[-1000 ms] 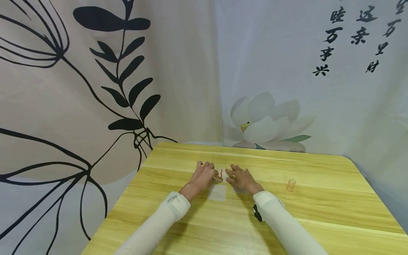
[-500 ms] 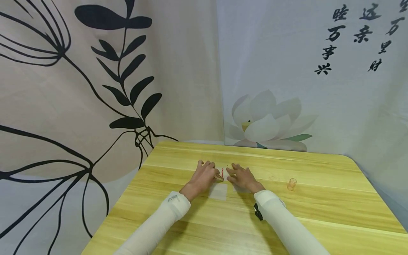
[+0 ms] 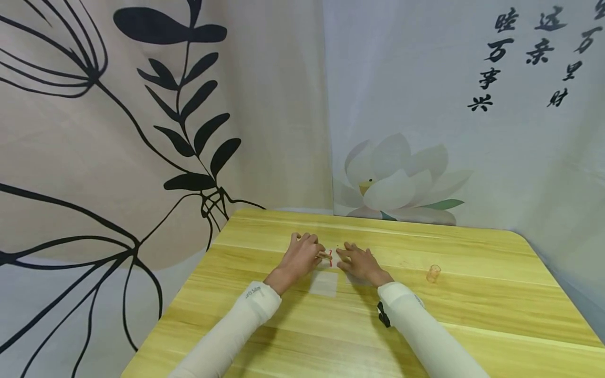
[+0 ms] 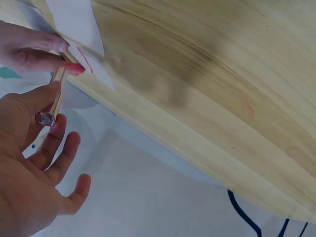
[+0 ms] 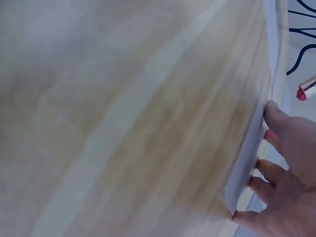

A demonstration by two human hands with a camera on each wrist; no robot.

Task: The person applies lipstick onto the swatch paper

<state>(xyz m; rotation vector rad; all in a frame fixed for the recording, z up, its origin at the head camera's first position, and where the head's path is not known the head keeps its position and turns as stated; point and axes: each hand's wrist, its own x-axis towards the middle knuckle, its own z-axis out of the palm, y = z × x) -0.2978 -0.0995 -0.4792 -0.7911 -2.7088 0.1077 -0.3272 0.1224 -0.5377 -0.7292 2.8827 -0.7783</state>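
Note:
My left hand [image 3: 301, 256] pinches a lipstick [image 4: 56, 98] between thumb and fingers, the other fingers spread. Its red tip shows in the right wrist view, where the lipstick [image 5: 307, 90] appears at the right edge. In the head view it lies over a white paper [image 3: 334, 264] bearing a red wavy mark [image 4: 85, 58]; whether it touches is unclear. On the same paper rest the fingertips of my right hand [image 3: 359, 264], fingers apart and bent slightly. One right fingertip [image 5: 270, 136] looks red.
A white sheet [image 3: 323, 284] lies nearer to me, and another sheet [image 3: 356, 281] is partly under the right hand. A small clear orange cylinder [image 3: 433, 273] stands to the right on the wooden table [image 3: 454, 325]. Printed curtains hang behind.
My left hand has shifted slightly away from me, and the lipstick has moved up over the red mark. The right hand stays in place.

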